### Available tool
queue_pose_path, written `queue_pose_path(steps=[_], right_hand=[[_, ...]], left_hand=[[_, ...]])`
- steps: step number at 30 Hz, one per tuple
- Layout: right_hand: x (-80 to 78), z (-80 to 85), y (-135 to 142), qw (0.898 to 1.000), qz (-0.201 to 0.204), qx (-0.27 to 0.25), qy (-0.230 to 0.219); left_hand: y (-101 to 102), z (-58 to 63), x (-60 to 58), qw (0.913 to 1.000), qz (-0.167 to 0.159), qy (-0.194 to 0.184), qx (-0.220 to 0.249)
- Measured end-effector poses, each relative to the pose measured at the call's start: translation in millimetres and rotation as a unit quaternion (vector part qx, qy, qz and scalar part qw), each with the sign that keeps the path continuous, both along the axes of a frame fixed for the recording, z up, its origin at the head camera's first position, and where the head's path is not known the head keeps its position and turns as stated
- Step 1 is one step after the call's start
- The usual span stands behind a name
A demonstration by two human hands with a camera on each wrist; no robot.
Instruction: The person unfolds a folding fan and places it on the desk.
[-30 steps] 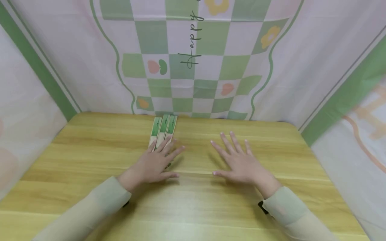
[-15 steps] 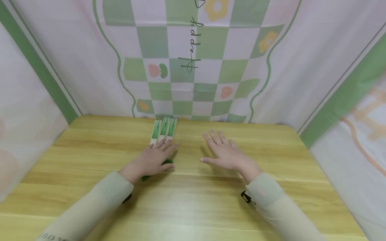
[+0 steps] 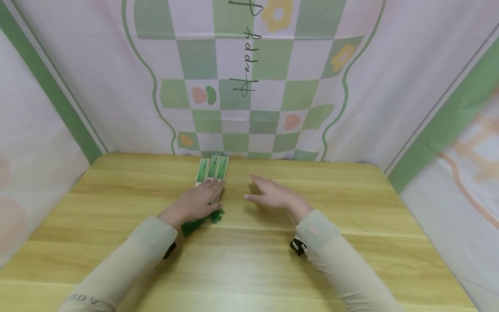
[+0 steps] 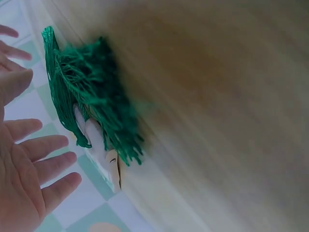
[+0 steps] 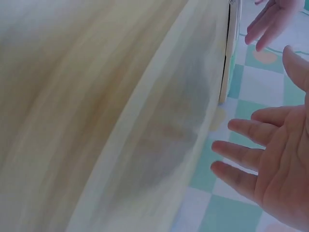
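Note:
Three flat green-and-cream strips that look like bookmarks [image 3: 212,167] lie side by side at the back of the table, left of centre. Dark green tassels [image 3: 195,225] spread from their near ends; the left wrist view shows the loose tassel threads [image 4: 94,87] close up. Over the strips hovers my left hand [image 3: 195,201], fingers extended and holding nothing; it hides their lower parts. To the right of them, my right hand [image 3: 273,193] is held above the wood with straight fingers and an empty palm, as the right wrist view also shows.
The wooden table [image 3: 249,268] meets a hanging cloth [image 3: 249,117] with a green-and-white check along its back edge. More pale cloth hangs at both sides. A dark strap [image 3: 299,246] shows under the right sleeve.
My right hand has moved left, toward the left hand, and its fingers have come closer together. The left hand's fingers are less spread, and more of the green tassels is uncovered.

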State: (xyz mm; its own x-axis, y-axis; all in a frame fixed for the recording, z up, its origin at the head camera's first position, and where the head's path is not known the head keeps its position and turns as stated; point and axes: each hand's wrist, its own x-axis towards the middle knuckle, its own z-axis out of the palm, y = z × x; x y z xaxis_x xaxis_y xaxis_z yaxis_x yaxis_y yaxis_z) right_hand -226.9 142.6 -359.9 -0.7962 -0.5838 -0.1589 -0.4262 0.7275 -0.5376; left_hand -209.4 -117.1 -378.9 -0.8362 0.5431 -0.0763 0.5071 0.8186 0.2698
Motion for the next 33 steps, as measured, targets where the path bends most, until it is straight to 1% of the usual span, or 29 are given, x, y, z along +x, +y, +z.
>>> queue_pose_path(steps=[5,10,12,14,15,16,17,19,22,24,25,26,27,31,33], right_hand=[[-8.8,-5.3,-15,0.997,-0.024,-0.050,-0.045],[-17.5,-11.1,-31,0.990,-0.055,-0.097,-0.090],[-20.9,-13.7,-38,0.982,-0.073,-0.124,-0.119],[-23.9,-16.4,-45,0.967,-0.099,-0.168,-0.163],[-25.2,-17.3,-49,0.956,-0.116,-0.195,-0.187],[-26.2,-18.0,-52,0.941,-0.134,-0.224,-0.215],[-27.0,-18.3,-56,0.923,-0.154,-0.256,-0.243],[-27.7,-18.3,-62,0.880,-0.199,-0.318,-0.293],[-27.2,-16.6,-68,0.816,-0.249,-0.391,-0.345],[-25.8,-15.6,-71,0.784,-0.273,-0.422,-0.364],[-25.2,-15.2,-72,0.770,-0.282,-0.434,-0.373],[-24.4,-14.7,-73,0.759,-0.288,-0.444,-0.380],[-23.8,-14.2,-74,0.751,-0.292,-0.450,-0.385],[-23.9,-14.7,-77,0.725,-0.302,-0.472,-0.400],[-25.1,-16.3,-78,0.714,-0.306,-0.481,-0.405]], left_hand=[[1,-2.8,-7.0,0.9986,0.033,-0.017,0.037],[-1,-5.4,-13.3,0.9963,0.061,-0.033,0.049],[-1,-5.8,-14.8,0.9951,0.069,-0.041,0.057],[-1,-5.1,-15.4,0.9934,0.076,-0.049,0.070],[-1,-5.2,-16.0,0.9924,0.080,-0.053,0.077],[-1,-5.2,-16.8,0.9914,0.083,-0.057,0.084],[0,-5.1,-17.7,0.9901,0.086,-0.063,0.092],[1,-4.0,-18.9,0.9876,0.092,-0.074,0.103],[2,-2.7,-20.3,0.9842,0.101,-0.088,0.116],[4,-1.3,-19.8,0.9819,0.108,-0.094,0.124],[5,-1.1,-19.7,0.9810,0.112,-0.095,0.128],[6,-1.3,-19.6,0.9799,0.116,-0.096,0.131],[8,-1.8,-19.8,0.9794,0.119,-0.094,0.133],[16,-5.4,-23.1,0.9765,0.133,-0.073,0.153],[20,-7.0,-26.4,0.9706,0.149,-0.072,0.175]])
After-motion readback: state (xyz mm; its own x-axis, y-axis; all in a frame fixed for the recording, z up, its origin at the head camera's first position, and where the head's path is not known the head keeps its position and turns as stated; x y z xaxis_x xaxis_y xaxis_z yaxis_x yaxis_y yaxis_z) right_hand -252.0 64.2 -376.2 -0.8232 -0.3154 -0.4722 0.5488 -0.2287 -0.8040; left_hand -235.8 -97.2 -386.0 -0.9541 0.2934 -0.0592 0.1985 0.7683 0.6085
